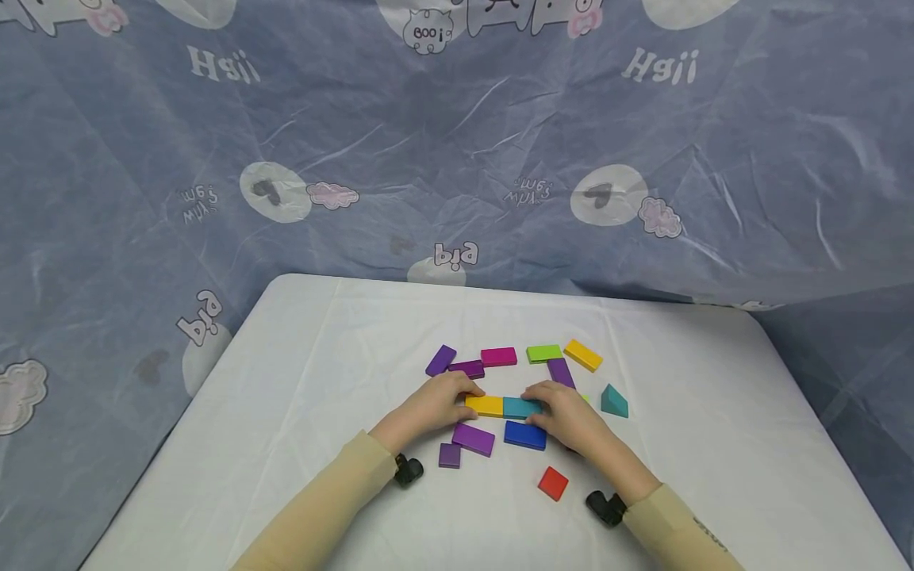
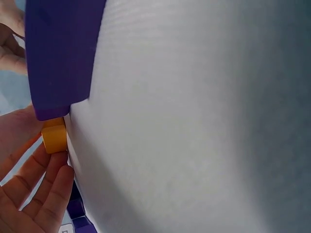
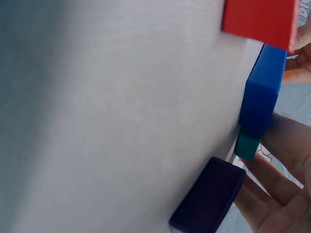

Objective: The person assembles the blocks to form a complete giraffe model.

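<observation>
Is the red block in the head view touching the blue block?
No, the red block lies apart from the blue block, with white table between them.

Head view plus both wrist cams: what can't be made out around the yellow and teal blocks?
- Head view: left hand covers the yellow block's left end; finger contact unclear.
- Head view: right hand hides the teal block's right end and most of a small green piece.
- Left wrist: purple block fills the frame, cut by the edge; only a yellow corner shows.
- Right wrist: red block cut off at top.
</observation>
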### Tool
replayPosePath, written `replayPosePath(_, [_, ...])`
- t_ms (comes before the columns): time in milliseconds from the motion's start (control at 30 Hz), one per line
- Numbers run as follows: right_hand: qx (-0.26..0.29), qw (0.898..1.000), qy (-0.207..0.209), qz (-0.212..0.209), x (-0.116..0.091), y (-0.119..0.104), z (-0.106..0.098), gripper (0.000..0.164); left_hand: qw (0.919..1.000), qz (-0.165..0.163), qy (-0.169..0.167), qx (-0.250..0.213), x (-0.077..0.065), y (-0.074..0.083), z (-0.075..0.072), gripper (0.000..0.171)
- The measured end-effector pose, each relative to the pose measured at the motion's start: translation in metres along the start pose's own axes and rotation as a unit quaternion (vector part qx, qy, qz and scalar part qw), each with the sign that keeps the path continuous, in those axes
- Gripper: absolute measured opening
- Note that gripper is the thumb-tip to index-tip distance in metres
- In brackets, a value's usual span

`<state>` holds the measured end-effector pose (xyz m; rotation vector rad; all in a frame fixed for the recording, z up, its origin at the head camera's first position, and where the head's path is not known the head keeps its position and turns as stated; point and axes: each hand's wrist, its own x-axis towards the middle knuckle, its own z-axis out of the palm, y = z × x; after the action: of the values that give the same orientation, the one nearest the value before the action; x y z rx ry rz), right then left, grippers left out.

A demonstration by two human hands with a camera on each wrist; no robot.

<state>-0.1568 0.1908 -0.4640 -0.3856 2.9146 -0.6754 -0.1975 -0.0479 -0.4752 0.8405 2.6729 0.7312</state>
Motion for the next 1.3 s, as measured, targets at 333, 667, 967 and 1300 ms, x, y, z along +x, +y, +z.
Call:
replayPosePath(333, [-0.006, 1.0, 0.01, -0.002, -0.001, -0.004, 0.002, 0.036, 0.9999, 0.006, 0.003, 0.008, 0.0, 0.0, 0.002, 0.034])
replayPosePath(667, [-0.009, 1.0, 0.01, 0.004, -0.002, -0.005, 0.004, 0.036, 0.9999, -0.003, 0.003, 0.011, -0.002, 0.001, 0.004, 0.036])
replayPosePath(967, [-0.003, 1.0, 0.013, 0.006, -0.002, -0.002, 0.003, 0.036, 0.9997, 0.008, 0.015, 0.017, -0.002, 0.001, 0.004, 0.037])
replayPosePath(1300, [0.0, 1.0, 0.014, 0.007, -0.003, -0.001, 0.005, 0.036, 0.9976, 0.057, 0.034, 0.021, -0.031, 0.006, -0.008, 0.019])
